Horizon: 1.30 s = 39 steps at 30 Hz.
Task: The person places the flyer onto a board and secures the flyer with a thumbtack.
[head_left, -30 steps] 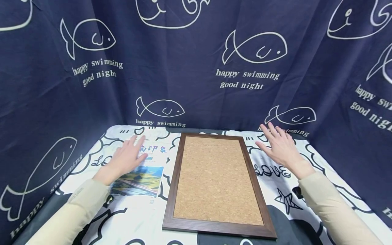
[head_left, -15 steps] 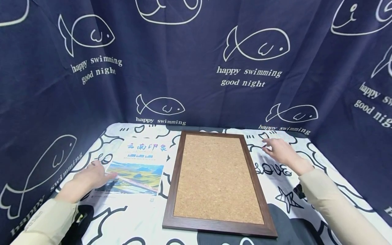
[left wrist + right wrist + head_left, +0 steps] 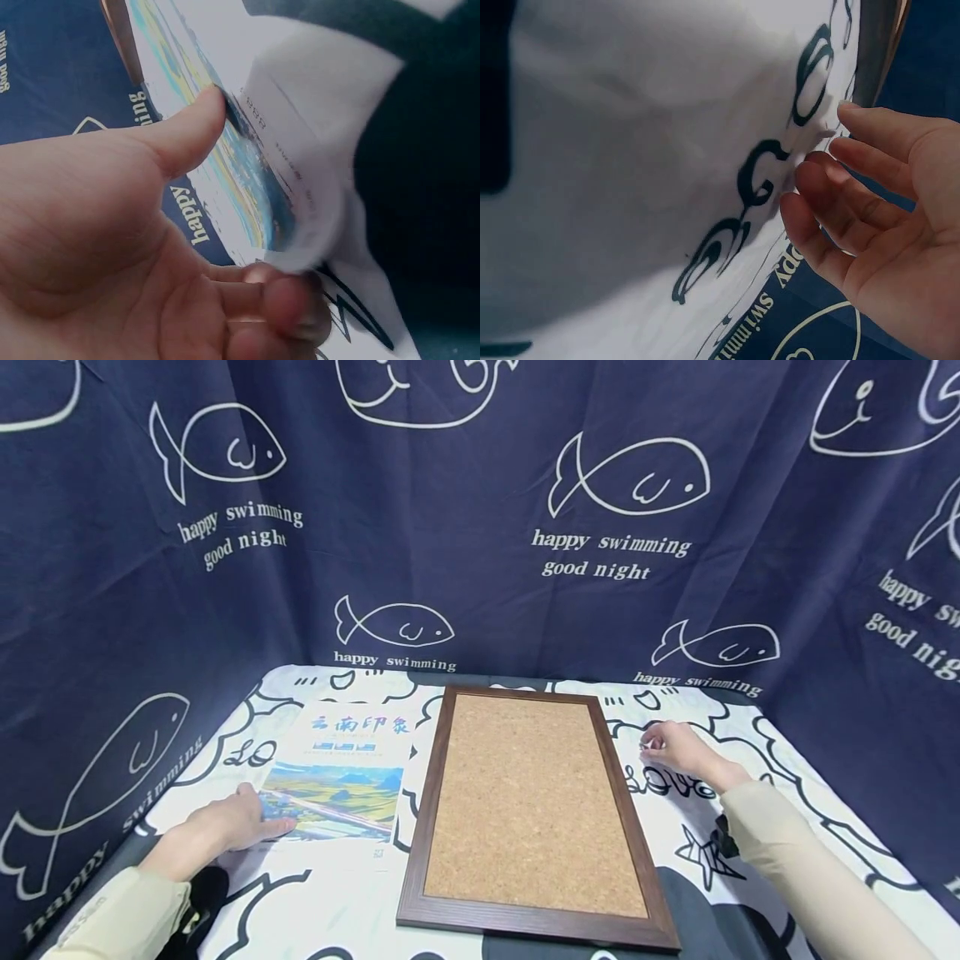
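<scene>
On the left of the table lies a paper poster (image 3: 341,789) with a landscape photo and blue lettering. My left hand (image 3: 225,827) grips its lower left edge, thumb on the printed side and fingers bent beneath. In the left wrist view that edge of the poster (image 3: 255,172) curls up. To the right of the cork board (image 3: 532,802), my right hand (image 3: 681,752) is held low over the cloth with bent fingers. Its thumb and index finger pinch a small pale pin-like thing (image 3: 826,133), mostly hidden by the fingertips.
The cork board has a dark brown wooden frame (image 3: 540,920) and lies flat in the middle of the table. A black-and-white patterned cloth (image 3: 352,910) covers the tabletop. Dark blue curtains (image 3: 480,527) with fish drawings close off the back and sides.
My left hand has moved from above the poster down to its lower left edge and grips it. My right hand has come down closer to the cloth, its spread fingers drawing into a pinch.
</scene>
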Each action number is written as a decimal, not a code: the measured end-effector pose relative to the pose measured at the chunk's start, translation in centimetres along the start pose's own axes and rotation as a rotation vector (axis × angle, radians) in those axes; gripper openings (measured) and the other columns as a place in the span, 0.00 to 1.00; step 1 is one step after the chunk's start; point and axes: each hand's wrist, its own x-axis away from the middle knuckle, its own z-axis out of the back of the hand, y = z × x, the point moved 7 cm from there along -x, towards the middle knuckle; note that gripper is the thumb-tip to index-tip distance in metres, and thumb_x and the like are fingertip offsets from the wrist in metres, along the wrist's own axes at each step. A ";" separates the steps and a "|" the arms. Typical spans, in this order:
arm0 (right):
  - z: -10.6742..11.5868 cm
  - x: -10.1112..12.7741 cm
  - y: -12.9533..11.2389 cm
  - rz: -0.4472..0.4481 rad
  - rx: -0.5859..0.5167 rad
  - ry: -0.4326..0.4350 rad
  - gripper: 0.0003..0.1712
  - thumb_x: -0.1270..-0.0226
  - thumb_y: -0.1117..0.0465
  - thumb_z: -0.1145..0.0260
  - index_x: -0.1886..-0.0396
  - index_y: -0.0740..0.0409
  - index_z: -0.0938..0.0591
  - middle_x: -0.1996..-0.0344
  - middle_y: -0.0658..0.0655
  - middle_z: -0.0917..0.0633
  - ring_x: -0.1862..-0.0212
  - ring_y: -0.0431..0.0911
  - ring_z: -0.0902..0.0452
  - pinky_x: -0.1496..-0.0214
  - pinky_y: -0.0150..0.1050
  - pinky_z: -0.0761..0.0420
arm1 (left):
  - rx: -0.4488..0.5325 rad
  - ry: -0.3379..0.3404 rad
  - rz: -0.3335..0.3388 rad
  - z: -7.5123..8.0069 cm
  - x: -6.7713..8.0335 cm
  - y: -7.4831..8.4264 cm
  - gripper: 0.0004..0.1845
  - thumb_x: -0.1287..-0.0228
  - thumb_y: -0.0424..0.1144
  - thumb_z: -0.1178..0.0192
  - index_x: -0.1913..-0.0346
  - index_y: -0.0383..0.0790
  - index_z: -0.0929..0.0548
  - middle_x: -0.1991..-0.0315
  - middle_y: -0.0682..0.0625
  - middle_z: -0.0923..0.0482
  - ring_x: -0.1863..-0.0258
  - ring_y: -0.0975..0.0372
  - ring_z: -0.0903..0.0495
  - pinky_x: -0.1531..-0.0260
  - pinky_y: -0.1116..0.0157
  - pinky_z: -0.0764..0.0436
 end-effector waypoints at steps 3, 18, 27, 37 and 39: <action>-0.3 -0.1 0.3 -0.017 0.007 0.005 0.05 0.46 0.67 0.30 0.71 0.66 0.15 0.81 0.50 0.22 0.76 0.37 0.34 0.71 0.32 0.34 | 0.012 0.011 0.000 -0.1 -0.3 -0.1 0.59 0.39 0.64 0.42 0.39 0.05 0.54 0.63 0.25 0.23 0.70 0.49 0.23 0.68 0.55 0.24; -0.7 -0.6 0.4 -0.036 0.038 0.016 0.02 0.45 0.69 0.32 0.75 0.64 0.16 0.83 0.50 0.23 0.77 0.40 0.34 0.70 0.34 0.35 | 0.203 0.175 -0.053 -0.1 0.0 0.0 0.40 0.36 0.40 0.38 0.41 0.14 0.51 0.73 0.31 0.26 0.89 0.58 0.26 0.88 0.67 0.28; -0.8 -0.5 0.2 -0.076 0.074 0.003 0.03 0.42 0.70 0.33 0.75 0.62 0.16 0.82 0.50 0.22 0.76 0.41 0.33 0.69 0.37 0.32 | 0.251 0.267 -0.110 1.1 0.2 0.0 0.19 0.29 0.31 0.50 0.49 0.15 0.39 0.76 0.38 0.26 0.85 0.59 0.27 0.85 0.64 0.29; -1.0 -0.6 0.5 -0.079 0.080 0.008 0.04 0.43 0.69 0.32 0.76 0.62 0.16 0.82 0.50 0.23 0.77 0.41 0.33 0.71 0.36 0.34 | 0.361 0.378 -0.161 2.3 0.1 -1.0 0.13 0.27 0.33 0.56 0.56 0.21 0.29 0.76 0.42 0.25 0.82 0.59 0.28 0.84 0.64 0.30; -0.9 -0.6 0.5 -0.075 0.082 0.010 0.04 0.43 0.69 0.32 0.76 0.61 0.16 0.82 0.50 0.23 0.77 0.41 0.33 0.71 0.36 0.34 | 0.385 0.405 -0.173 2.6 0.3 -1.0 0.15 0.26 0.33 0.56 0.54 0.19 0.29 0.73 0.39 0.24 0.79 0.59 0.27 0.82 0.64 0.30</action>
